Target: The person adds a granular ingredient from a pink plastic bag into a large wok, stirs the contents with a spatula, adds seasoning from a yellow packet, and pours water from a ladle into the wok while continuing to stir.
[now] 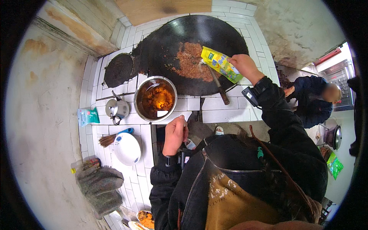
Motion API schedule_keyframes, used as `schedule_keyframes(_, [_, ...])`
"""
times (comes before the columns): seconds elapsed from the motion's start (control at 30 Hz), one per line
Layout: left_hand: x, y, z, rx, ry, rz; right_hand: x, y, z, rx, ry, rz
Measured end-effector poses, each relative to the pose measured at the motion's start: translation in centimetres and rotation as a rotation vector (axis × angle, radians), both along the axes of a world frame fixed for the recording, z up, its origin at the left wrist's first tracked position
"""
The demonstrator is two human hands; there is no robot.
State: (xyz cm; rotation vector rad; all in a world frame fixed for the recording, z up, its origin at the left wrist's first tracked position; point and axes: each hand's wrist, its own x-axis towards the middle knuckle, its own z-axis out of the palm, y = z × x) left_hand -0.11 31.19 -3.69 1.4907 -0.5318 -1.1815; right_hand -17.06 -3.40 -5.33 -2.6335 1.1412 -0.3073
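My right hand (244, 65) grips the end of a yellow-green seasoning pouch (220, 63) that bears writing. The pouch slants over a large black wok (161, 54), its lower left corner above crumbly brown cooked food (188, 61). Pale material shows on the food beside that corner. Under the pouch, a spatula (220, 89) rests in the wok, its wooden handle lying over the near rim. My left hand (175, 135) is held at the counter's front edge with fingers curled; no object shows in it. Nearest to it stands a steel bowl (138, 99) of reddish-orange oily liquid.
Left of the bowl are a lidded steel pot (118, 108) and a teal packet (88, 116). A white bowl (127, 149), a brush (109, 140), a capped bottle (93, 163) and grey cloth (100, 184) lie on the side counter. Another person (312, 100) is at right.
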Motion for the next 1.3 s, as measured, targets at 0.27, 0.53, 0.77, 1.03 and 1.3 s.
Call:
schedule_keyframes(0.27, [0.4,0.3,-0.4,-0.041,0.023,0.041,-0.9,-0.7,-1.6,0.739,-0.595,-0.249])
schedule_keyframes(0.53, [0.6,-0.2,0.6,-0.07,-0.018,0.051,-1.7,0.2,-2.9,1.264,-1.175,-0.278])
schedule_keyframes(0.77, [0.6,-1.3,2.0,-0.145,0.01,0.196,-1.2,3.2,-1.3,1.25,-1.186,-0.22])
schedule_keyframes(1.03, [3.6,0.1,1.7,-0.355,-0.028,0.363,-0.7,12.5,2.9,1.02,-0.596,0.043])
schedule_keyframes(1.3, [5.6,6.6,2.5,-0.372,0.127,0.427,3.6,20.6,4.4,1.094,-0.612,0.245])
